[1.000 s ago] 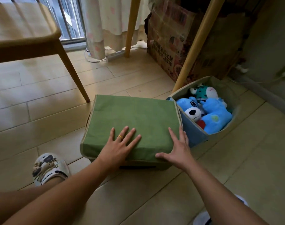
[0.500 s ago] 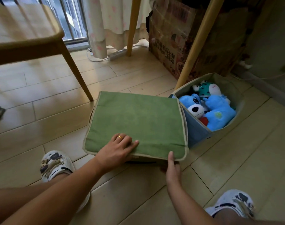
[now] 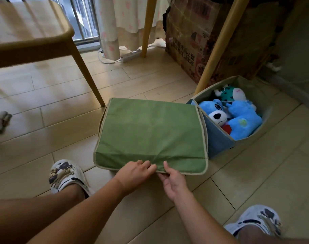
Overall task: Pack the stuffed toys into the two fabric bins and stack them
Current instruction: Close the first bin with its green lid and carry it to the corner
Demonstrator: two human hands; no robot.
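Green bin lid (image 3: 150, 131): no legible writing.

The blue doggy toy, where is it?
In the head view, the blue doggy toy lies in the open blue bin at right, beside the green lid and touching another blue plush.

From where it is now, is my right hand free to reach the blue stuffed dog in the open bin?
Probably yes. The right hand is pinching the near edge of the green lid and would have to let go first. The blue stuffed dog lies uncovered on top in the open bin, on that hand's side.
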